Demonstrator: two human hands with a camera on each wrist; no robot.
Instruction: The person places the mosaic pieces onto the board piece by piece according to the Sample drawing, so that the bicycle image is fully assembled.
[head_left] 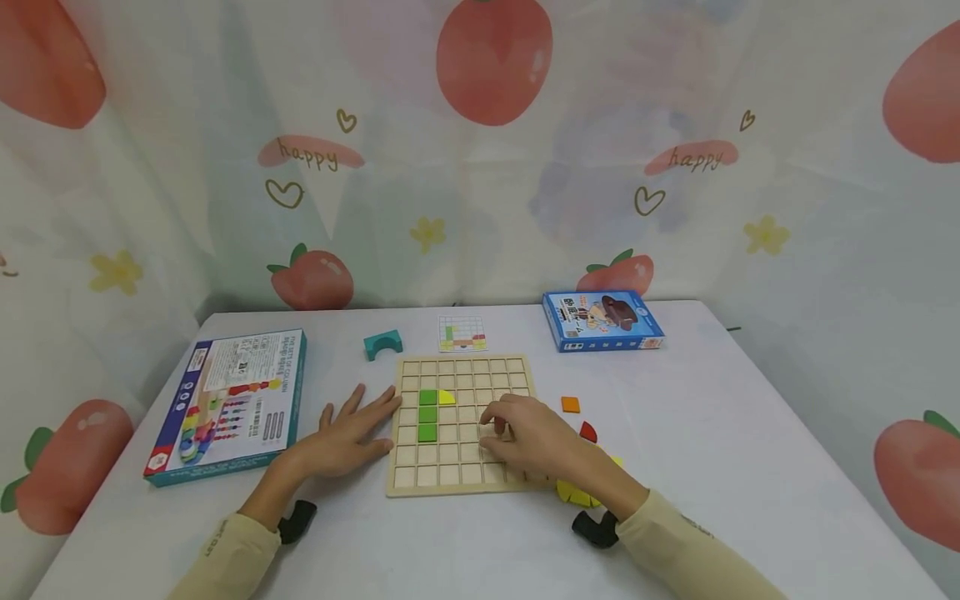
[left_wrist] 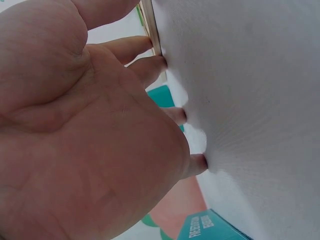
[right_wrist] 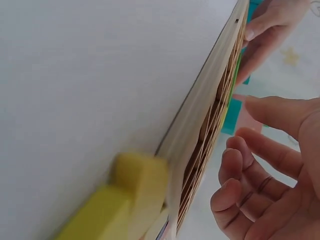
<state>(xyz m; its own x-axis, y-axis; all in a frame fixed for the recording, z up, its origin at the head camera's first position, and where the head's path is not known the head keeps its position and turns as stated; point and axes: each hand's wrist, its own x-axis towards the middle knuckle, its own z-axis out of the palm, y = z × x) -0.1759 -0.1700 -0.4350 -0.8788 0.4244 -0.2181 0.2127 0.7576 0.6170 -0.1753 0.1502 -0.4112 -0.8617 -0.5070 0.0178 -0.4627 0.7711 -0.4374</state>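
Pale sleeves [head_left: 232, 550] come nearest to us, with dark wrist devices [head_left: 297, 522] at the cuffs. Just beyond the right device we see yellow blocks [head_left: 576, 494], partly hidden under the forearm.

Both hands are free of any grasp: the left hand [head_left: 341, 442] lies with fingers spread at the left edge of the wooden grid board [head_left: 450, 492], and the right hand [head_left: 536, 429] hovers over its right part, loosely bent, nothing between thumb and fingers. We judge the board light and stiff, best steadied by its rim.

Three green squares [head_left: 427, 414] sit in a column on its left side, a yellow quarter-round [head_left: 446, 398] right of the farthest. Such blocks should be light, hard and slightly slippery; we would pinch them by opposite edges.

Right of the board lie a red piece [head_left: 588, 432] and, farther, an orange square [head_left: 570, 405]. A large box [head_left: 228, 400] lies left. At the counter's far side we find a teal arch [head_left: 383, 337], a pattern card [head_left: 462, 333] and a blue box [head_left: 603, 321].
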